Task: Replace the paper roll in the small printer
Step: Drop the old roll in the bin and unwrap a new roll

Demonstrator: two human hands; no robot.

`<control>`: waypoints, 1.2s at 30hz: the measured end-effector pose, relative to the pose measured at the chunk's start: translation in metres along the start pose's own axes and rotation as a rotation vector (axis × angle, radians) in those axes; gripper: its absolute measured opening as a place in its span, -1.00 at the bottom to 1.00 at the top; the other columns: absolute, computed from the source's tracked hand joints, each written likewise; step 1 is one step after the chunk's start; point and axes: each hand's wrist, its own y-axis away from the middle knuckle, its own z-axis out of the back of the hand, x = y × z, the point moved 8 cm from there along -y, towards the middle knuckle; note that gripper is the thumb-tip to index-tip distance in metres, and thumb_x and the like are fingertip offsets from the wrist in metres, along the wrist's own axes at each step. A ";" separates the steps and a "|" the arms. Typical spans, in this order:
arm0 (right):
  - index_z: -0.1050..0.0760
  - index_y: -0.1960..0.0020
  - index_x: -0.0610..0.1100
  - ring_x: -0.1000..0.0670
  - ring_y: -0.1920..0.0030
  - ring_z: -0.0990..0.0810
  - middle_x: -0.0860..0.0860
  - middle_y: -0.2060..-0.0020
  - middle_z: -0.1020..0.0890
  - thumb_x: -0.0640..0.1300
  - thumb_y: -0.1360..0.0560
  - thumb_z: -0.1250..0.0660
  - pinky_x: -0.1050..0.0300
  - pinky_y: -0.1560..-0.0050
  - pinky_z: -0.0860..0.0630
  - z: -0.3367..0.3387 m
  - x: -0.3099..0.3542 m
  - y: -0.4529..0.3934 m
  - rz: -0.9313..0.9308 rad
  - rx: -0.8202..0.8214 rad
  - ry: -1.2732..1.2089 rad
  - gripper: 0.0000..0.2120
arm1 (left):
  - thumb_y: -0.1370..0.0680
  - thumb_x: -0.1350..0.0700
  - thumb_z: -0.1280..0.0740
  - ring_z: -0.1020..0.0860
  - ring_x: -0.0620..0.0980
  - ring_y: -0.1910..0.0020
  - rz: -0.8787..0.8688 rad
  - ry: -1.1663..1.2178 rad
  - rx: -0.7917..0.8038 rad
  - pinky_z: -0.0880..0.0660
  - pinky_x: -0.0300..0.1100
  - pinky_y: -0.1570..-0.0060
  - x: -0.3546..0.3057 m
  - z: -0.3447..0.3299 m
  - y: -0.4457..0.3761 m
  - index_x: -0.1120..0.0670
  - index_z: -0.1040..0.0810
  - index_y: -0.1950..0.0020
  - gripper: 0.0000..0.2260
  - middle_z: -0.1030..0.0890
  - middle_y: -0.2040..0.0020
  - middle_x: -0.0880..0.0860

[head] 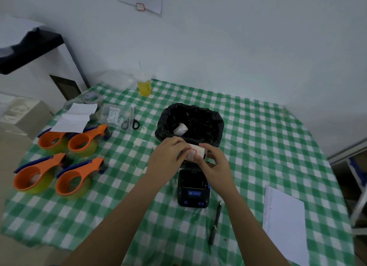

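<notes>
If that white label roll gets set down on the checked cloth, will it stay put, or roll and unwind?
The white cylindrical label roll, held by both the left hand and the right hand above the small black printer, is round, so on its side it would probably roll. It looks small and likely light. A red-bordered label at its loose end may peel or unwind if released.

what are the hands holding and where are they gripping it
Both hands, left hand and right hand, hold the white label roll, fingers on its two ends, above the open printer.
</notes>
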 end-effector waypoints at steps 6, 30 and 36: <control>-0.49 -0.14 0.02 0.32 -0.01 -0.49 -0.03 -0.07 -0.49 -0.12 -0.46 -0.38 0.43 0.15 -0.54 0.002 0.008 0.001 0.048 0.025 0.058 -0.73 | -0.53 0.08 -0.30 -0.53 0.01 -0.03 0.060 0.107 0.047 -0.50 -0.11 -0.01 0.001 -0.001 0.000 0.07 -0.60 -0.04 -0.85 -0.60 -0.03 0.02; -0.51 -0.11 0.12 0.18 0.03 -0.54 0.07 -0.02 -0.55 -0.02 -0.46 -0.36 0.09 0.00 -0.61 0.003 0.002 0.009 0.006 0.006 0.082 -0.77 | -0.52 0.13 -0.31 -0.50 0.01 0.05 0.114 0.208 0.082 -0.52 0.00 0.02 -0.002 -0.003 0.004 0.08 -0.54 0.10 -0.96 -0.56 0.08 0.00; -0.54 -0.09 0.08 0.10 0.08 -0.60 0.10 0.07 -0.56 -0.03 -0.48 -0.34 0.17 0.07 -0.59 0.001 -0.005 0.008 -0.057 0.013 0.031 -0.82 | -0.53 0.14 -0.29 -0.49 0.00 0.04 0.097 0.179 0.074 -0.49 -0.07 0.01 -0.004 -0.004 0.006 0.08 -0.53 0.07 -0.95 -0.58 0.09 0.00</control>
